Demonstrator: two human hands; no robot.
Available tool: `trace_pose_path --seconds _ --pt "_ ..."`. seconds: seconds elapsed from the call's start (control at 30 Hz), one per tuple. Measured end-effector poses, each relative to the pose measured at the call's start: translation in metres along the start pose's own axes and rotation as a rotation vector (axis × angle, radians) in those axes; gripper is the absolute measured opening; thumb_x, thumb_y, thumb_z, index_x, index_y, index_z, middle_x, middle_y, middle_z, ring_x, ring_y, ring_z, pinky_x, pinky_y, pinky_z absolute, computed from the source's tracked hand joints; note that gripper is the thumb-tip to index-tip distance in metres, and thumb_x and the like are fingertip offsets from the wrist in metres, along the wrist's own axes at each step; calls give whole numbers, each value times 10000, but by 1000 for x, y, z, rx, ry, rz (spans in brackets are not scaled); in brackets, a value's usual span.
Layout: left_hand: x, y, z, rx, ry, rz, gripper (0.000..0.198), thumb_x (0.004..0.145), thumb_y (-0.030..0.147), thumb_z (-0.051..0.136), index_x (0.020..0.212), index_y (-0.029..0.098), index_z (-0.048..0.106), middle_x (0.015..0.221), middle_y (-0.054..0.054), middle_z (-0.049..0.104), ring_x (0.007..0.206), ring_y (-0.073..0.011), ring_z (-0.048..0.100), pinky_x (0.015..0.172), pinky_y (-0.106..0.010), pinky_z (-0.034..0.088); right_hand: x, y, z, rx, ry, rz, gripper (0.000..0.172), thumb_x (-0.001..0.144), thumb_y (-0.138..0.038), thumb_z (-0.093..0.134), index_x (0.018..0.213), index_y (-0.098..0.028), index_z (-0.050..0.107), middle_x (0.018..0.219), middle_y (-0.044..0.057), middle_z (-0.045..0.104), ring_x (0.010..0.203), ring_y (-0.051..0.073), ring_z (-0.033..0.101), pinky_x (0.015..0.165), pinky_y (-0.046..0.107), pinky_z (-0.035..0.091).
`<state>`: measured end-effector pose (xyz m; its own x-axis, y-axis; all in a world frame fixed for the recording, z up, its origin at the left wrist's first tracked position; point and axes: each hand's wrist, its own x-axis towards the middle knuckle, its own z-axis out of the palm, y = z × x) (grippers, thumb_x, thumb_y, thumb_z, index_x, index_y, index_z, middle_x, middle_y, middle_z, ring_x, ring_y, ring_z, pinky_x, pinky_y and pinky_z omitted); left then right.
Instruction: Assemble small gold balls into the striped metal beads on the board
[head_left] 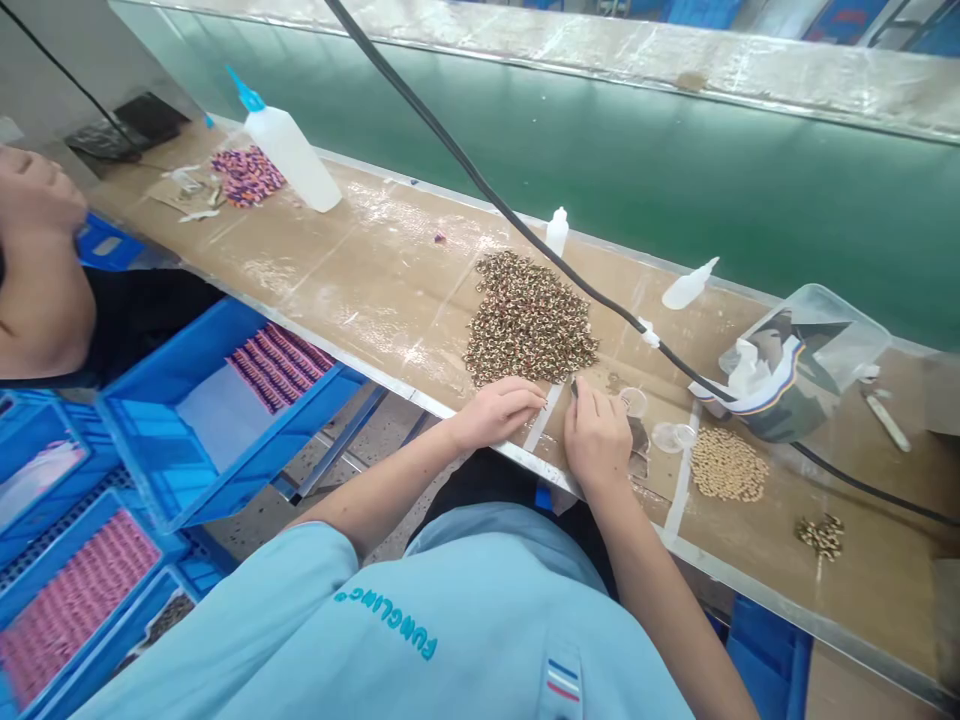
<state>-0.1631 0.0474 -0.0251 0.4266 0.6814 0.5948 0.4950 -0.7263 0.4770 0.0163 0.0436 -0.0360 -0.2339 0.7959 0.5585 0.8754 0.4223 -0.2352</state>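
The heap of small gold-and-dark pieces [529, 325] sits on the brown-topped bench [360, 285], and everything else lies around it. Just in front of the heap, the left hand [499, 412] has its fingers drawn together, with a tiny dark piece [545, 404] pinched at the tips. The right hand [598, 432], near the heap's front right corner, is curled closed around a small dark object [574, 388] — only its end shows, so what it is I cannot tell.

Directly behind the heap stands a small white bottle [556, 232]; another white squeeze bottle [688, 286] lies to its right. Further right of the heap are clear round lids [667, 437], a spread of beige beads [727, 465] and, well apart, a little cluster of gold-and-dark pieces [821, 537]. Well to the heap's left are a large blue-tipped bottle [296, 165], pink-and-purple pieces [247, 177] and a co-worker's arm [45, 290].
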Motion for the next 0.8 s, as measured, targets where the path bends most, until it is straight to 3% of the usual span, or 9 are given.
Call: trace_pose_path --seconds 0.07,0.27,0.8 --pt "1 -2 2 -4 -32 47 143 884 151 476 900 147 618 911 -89 684 874 -125 635 772 -243 542 -3 2 -1 13 21 -4 306 911 -156 405 1131 -126 615 880 110 670 800 194 576 767 327 458" --pt "4 -5 12 11 -100 112 198 906 171 429 942 146 622 928 -99 683 895 -138 634 790 -258 541 -13 4 -14 91 77 -19 295 897 -145 452 1140 -188 613 908 73 665 824 168 583 788 288 461" --pt "14 2 32 75 11 107 160 894 140 445 941 136 597 928 -94 675 900 -141 626 794 -277 548 -15 7 -14 211 51 11 319 896 -125 427 1126 -217 627 886 56 641 830 158 578 788 290 483"
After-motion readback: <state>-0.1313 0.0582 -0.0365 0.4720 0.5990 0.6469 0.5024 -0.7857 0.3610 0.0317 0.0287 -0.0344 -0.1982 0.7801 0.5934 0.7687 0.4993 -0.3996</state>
